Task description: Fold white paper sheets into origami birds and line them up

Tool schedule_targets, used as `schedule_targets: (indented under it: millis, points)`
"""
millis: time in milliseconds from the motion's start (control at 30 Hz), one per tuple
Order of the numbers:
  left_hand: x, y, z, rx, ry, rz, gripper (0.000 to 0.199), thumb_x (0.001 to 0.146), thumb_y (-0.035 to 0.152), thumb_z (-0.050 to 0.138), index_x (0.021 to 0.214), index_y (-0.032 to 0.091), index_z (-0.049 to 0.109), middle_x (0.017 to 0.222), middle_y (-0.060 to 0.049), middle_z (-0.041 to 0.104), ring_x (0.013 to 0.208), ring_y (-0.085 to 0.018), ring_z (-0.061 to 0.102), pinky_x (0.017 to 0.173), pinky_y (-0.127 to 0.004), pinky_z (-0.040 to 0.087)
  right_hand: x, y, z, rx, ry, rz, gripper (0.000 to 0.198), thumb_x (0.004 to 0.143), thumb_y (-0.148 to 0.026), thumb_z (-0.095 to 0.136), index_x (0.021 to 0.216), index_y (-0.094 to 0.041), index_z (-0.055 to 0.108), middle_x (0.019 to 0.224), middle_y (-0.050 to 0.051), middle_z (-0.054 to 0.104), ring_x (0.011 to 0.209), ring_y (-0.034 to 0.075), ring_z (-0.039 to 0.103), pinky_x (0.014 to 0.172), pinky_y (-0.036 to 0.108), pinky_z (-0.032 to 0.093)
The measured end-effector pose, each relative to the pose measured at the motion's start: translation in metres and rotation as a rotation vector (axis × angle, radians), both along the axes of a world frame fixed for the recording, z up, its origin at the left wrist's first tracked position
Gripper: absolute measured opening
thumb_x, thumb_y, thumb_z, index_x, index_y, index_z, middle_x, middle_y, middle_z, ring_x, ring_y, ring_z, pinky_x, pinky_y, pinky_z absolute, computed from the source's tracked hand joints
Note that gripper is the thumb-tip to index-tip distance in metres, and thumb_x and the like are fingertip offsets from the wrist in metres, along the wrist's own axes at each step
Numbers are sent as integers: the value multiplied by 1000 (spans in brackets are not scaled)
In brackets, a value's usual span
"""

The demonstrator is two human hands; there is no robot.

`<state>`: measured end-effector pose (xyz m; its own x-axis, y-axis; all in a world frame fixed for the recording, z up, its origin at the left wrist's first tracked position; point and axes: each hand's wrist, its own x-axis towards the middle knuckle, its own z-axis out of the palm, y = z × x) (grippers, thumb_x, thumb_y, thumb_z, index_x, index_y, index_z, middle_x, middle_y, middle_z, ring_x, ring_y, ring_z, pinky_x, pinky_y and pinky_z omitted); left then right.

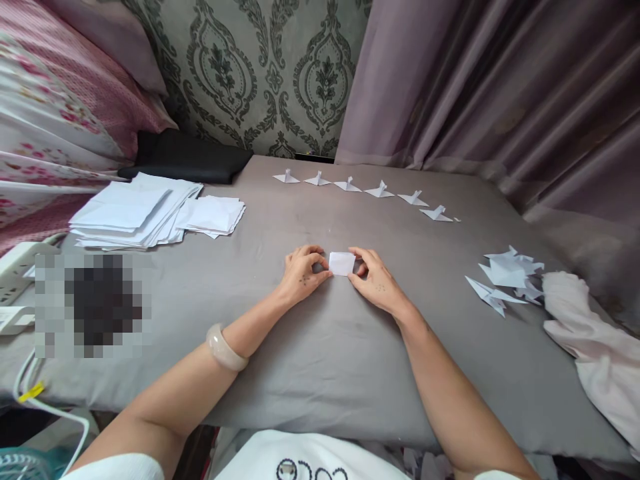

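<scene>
Left-hand grip (304, 272), right-hand grip (376, 278) pinching opposite ends of white paper (342, 264) between them.

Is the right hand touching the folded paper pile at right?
Apart: the head view plainly shows grey cloth between the right hand and the folded paper pile.

The left hand (306, 272) and right hand (373, 277) pinch a small, apparently folded white paper (342, 263) by opposite edges, below a row of paper birds (381, 190) on the grey cloth (280, 353).
</scene>
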<state>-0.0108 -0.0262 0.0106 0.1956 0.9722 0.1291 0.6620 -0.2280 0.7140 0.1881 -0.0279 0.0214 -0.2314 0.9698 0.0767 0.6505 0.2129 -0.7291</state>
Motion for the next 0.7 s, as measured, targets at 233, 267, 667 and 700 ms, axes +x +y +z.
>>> schedule_targets:
  millis: [233, 267, 667, 700]
  points:
    - [1, 0, 7, 0, -152, -21, 3, 78, 18, 60, 79, 19, 63, 96, -4, 69, 90, -18, 60, 88, -35, 43, -8, -1, -1, 100, 135, -88, 23, 73, -30, 65, 94, -23, 62, 116, 6, 54, 72, 11, 58, 73, 31, 50]
    - [1, 0, 8, -13, -187, -40, 4, 78, 19, 59, 79, 18, 63, 89, -3, 69, 83, -16, 60, 81, -31, 45, -8, -1, -1, 107, 148, -91, 22, 72, -31, 65, 91, -22, 61, 117, 6, 55, 73, 12, 58, 72, 30, 50]
    - [-3, 2, 9, -235, -685, -99, 18, 75, 29, 65, 85, 16, 57, 79, -1, 61, 73, -12, 57, 69, -24, 45, -8, 0, 10, -123, 437, -141, 62, 69, -41, 70, 123, -19, 49, 103, 7, 63, 68, 12, 56, 67, 29, 50]
    - [-3, 2, 10, -261, -714, -101, 19, 74, 30, 65, 85, 16, 57, 79, -2, 61, 73, -12, 57, 70, -25, 46, -8, 0, 12, -120, 426, -159, 60, 69, -42, 70, 121, -20, 51, 107, 8, 62, 71, 12, 57, 68, 30, 50]
